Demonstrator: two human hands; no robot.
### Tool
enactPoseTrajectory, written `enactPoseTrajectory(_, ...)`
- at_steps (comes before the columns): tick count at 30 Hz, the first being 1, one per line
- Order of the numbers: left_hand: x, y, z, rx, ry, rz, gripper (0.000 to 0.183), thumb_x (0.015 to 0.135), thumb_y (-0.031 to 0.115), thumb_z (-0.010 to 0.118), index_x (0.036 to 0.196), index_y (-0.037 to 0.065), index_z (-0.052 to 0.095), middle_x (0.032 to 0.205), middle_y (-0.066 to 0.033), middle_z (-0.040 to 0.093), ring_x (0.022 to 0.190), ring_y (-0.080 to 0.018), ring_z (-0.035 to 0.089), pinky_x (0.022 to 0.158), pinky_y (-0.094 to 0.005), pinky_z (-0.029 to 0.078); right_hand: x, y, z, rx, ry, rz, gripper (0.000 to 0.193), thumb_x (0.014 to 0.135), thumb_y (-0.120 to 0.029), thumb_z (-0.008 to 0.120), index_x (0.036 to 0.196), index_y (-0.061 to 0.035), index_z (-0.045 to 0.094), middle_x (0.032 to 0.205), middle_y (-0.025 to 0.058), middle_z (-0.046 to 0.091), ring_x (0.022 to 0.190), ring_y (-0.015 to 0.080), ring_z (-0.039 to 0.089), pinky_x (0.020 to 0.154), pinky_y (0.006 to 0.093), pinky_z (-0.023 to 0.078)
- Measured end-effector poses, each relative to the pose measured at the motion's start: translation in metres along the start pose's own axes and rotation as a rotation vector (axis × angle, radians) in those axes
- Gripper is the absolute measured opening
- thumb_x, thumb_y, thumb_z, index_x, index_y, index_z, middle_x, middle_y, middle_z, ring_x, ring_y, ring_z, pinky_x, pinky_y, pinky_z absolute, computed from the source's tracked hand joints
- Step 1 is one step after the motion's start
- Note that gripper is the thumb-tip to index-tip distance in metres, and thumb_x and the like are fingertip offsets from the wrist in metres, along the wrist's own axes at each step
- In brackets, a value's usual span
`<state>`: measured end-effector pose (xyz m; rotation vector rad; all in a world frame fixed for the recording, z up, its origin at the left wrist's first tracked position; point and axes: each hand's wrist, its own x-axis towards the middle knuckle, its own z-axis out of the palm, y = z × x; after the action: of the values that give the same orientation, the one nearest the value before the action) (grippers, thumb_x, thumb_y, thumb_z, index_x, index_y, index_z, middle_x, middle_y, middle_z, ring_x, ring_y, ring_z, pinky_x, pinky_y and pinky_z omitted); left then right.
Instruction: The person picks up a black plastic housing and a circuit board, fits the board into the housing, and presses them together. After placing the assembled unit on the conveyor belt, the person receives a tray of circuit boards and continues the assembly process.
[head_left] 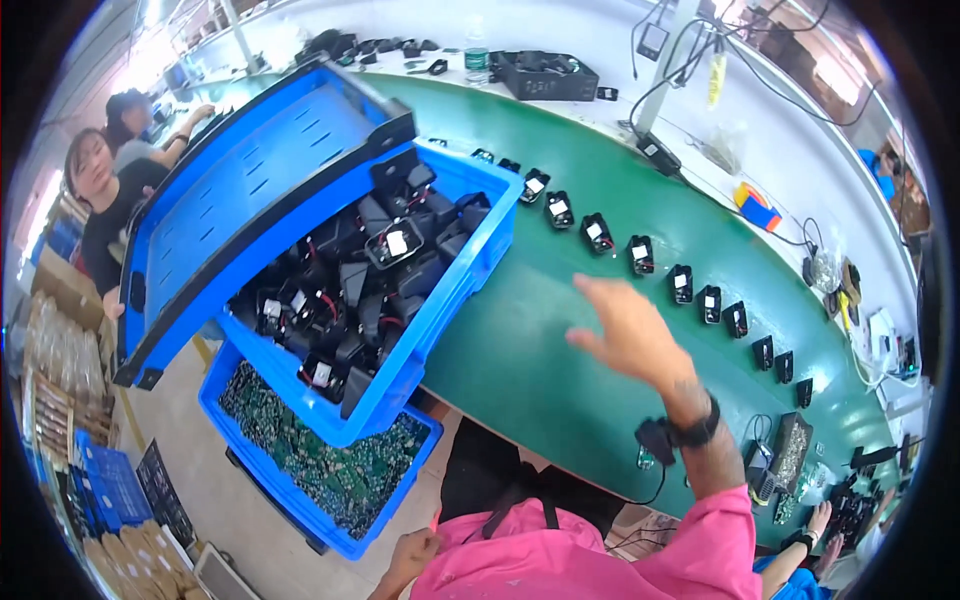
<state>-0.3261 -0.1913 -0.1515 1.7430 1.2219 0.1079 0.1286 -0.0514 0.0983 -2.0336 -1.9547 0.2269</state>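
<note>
My right hand (632, 335), with a black band at its wrist, reaches over the green table (500, 350). Its fingers are apart and hold nothing. Nearby, a curved row of small black plastic housings (641, 255) lies on the table, several with white parts and red wires inside. My left hand (410, 556) is low beside my pink shirt, fingers curled; what they hold, if anything, is hidden. To the left, a blue crate (470, 270) is full of similar black housings (370, 285). Tilted across its far-left side is a blue tray (265, 150) with black edges.
Under the crate, a blue bin (215, 395) holds green circuit boards. A person (110, 215) at left has a hand (113, 303) at the tray's edge. A black box (545, 78), bottle (476, 62) and tape roll (757, 207) line the back ledge. Another person's hands work at right.
</note>
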Motion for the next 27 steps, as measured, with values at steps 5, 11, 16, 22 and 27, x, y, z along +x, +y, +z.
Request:
enactPoseTrajectory(5, 0.072, 0.159, -0.046, -0.046, 0.101, 0.236, 0.026, 0.087, 0.02, 0.068, 0.073, 0.001, 0.057, 0.062, -0.013, 0.055, 0.053, -0.0275, 0.054, 0.053, -0.0372, 0.044, 0.111, 0.08, 0.022, -0.139, 0.125, 0.051, 0.079, 0.074, -0.016, 0.078, 0.141, -0.0019, 0.04, 0.141, 0.0221, 0.046, 0.13, 0.038, 0.044, 0.108, 0.0444, 0.039)
enactPoseTrajectory(11, 0.148, 0.242, -0.044, -0.19, 0.15, 0.552, 0.02, 0.086, 0.014, 0.069, 0.075, 0.001, 0.059, 0.062, -0.0108, 0.054, 0.052, -0.022, 0.054, 0.051, -0.0324, 0.042, 0.179, 0.107, 0.05, -0.174, 0.031, 0.096, 0.08, 0.066, -0.022, 0.082, 0.136, -0.0051, 0.046, 0.137, 0.0193, 0.05, 0.128, 0.0359, 0.047, 0.108, 0.0587, 0.034)
enactPoseTrajectory(16, 0.196, 0.25, -0.038, -0.349, 0.072, 0.357, 0.019, 0.094, 0.02, 0.062, 0.094, 0.002, 0.064, 0.076, -0.0074, 0.064, 0.06, -0.0133, 0.058, 0.055, -0.0287, 0.046, 0.167, 0.109, 0.044, -0.246, 0.11, 0.086, 0.053, 0.067, -0.032, 0.079, 0.106, -0.0018, 0.058, 0.106, 0.0169, 0.064, 0.109, 0.0356, 0.057, 0.105, 0.055, 0.037)
enactPoseTrajectory(22, 0.217, 0.274, -0.045, -1.181, -0.228, 0.337, 0.064, 0.102, 0.05, 0.038, 0.145, 0.003, 0.029, 0.136, -0.0194, 0.048, 0.094, -0.0204, 0.064, 0.081, -0.0331, 0.053, 0.075, 0.034, 0.002, 0.198, -0.058, -0.289, 0.059, 0.064, -0.034, 0.083, 0.105, 0.0016, 0.059, 0.089, 0.0193, 0.064, 0.086, 0.0388, 0.061, 0.079, 0.0471, 0.046)
enactPoseTrajectory(27, 0.188, 0.299, -0.04, -1.166, 0.032, 0.381, 0.074, 0.098, 0.057, 0.045, 0.147, 0.004, 0.028, 0.142, -0.015, 0.043, 0.13, -0.0257, 0.046, 0.108, -0.0393, 0.039, 0.001, -0.021, 0.006, 0.159, -0.161, -0.392, 0.065, 0.073, -0.039, 0.078, 0.117, 0.0016, 0.053, 0.105, 0.0174, 0.062, 0.104, 0.0347, 0.058, 0.095, 0.0497, 0.042)
